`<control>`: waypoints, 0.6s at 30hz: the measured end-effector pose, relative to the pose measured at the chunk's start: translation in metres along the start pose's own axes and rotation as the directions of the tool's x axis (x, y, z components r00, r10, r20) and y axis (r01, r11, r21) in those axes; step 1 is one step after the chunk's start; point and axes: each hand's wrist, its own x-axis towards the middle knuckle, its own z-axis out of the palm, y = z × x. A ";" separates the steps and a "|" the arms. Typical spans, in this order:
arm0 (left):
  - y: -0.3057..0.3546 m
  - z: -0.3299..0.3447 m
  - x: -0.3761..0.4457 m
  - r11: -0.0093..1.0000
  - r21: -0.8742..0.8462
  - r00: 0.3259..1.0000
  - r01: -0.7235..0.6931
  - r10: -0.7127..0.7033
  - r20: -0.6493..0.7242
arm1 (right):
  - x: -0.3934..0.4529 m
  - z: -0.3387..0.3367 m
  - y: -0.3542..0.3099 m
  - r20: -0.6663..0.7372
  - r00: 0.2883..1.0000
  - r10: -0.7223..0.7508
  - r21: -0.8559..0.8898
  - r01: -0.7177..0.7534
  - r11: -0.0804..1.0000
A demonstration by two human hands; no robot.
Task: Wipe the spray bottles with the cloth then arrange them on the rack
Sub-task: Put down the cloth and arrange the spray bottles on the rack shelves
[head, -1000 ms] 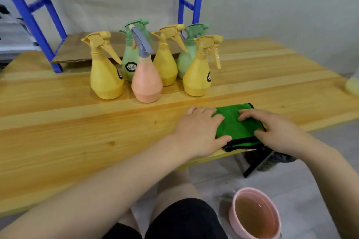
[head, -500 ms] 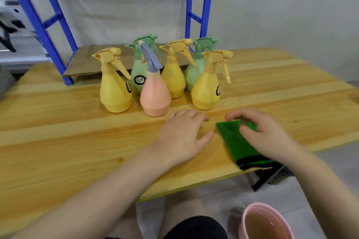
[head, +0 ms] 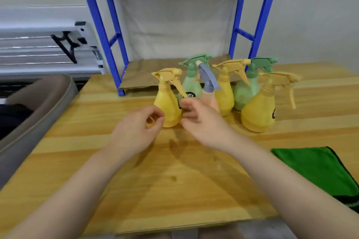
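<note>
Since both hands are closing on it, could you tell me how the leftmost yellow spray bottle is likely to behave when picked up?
The leftmost yellow spray bottle looks like rigid plastic, so probably stiff. Its wide base and narrow neck suggest it stands steadily, though its overhanging trigger head might tip it if knocked. The opaque body hides any fill, so weight is uncertain.

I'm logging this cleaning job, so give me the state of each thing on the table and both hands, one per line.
Six spray bottles: upright, clustered, none on the rack.
Leftmost yellow bottle: standing, hands closing in beside it, not gripped.
Green cloth: lying flat on the table, not held.
Blue rack: shelf bare of bottles.
Left hand: empty, fingers curled.
Right hand: empty, open.
</note>
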 end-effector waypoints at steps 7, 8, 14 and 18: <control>-0.048 0.014 0.025 0.974 -0.182 0.987 0.138 -0.120 0.107 | 0.025 0.033 -0.003 -0.084 0.987 0.139 -0.104 -0.147 0.984; -0.049 0.016 0.029 0.966 -0.215 0.984 0.146 -0.119 0.134 | 0.026 0.036 -0.004 -0.077 0.987 0.144 -0.114 -0.152 0.982; -0.052 0.021 0.040 0.912 -0.394 0.983 0.116 -0.048 0.178 | 0.038 0.047 -0.014 -0.063 0.992 0.109 -0.141 -0.117 0.983; -0.063 0.018 0.042 0.865 -0.493 0.996 0.087 -0.073 0.047 | 0.052 0.052 -0.026 -0.052 0.996 0.071 -0.098 -0.076 0.992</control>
